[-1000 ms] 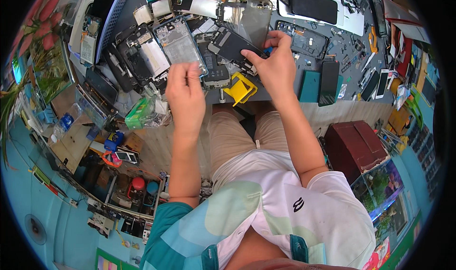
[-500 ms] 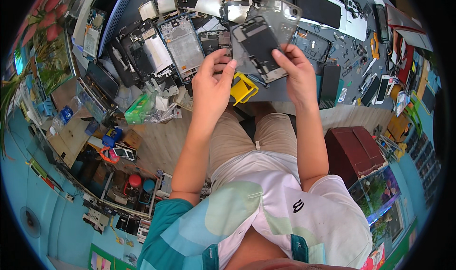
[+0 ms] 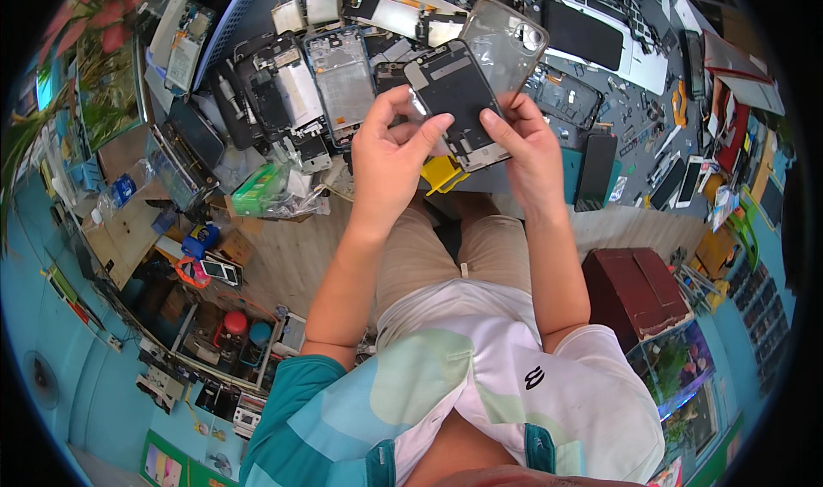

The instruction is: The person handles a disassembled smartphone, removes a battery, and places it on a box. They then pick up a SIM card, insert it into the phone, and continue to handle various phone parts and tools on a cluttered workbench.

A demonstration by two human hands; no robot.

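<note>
Both of my hands hold a dark phone body (image 3: 459, 103) up in front of me above the workbench. My left hand (image 3: 393, 163) grips its left edge with thumb and fingers. My right hand (image 3: 525, 148) grips its lower right edge and also holds a clear plastic phone case (image 3: 506, 45) behind the phone, sticking up to the upper right. A yellow plastic tool (image 3: 443, 174) lies on the bench just below my hands.
The bench (image 3: 630, 123) is crowded with opened phones (image 3: 343, 80), screens (image 3: 583, 33), black phones (image 3: 594, 170), small tools (image 3: 664, 165) and a green packet (image 3: 257, 189). A blue basket (image 3: 225, 15) stands at back left. A dark red box (image 3: 639, 294) sits right of my knees; shelves of parts at left.
My hands lifted from the bench and came together toward me, bringing the dark phone body and clear case up; the left hand left the silver frame on the bench.
</note>
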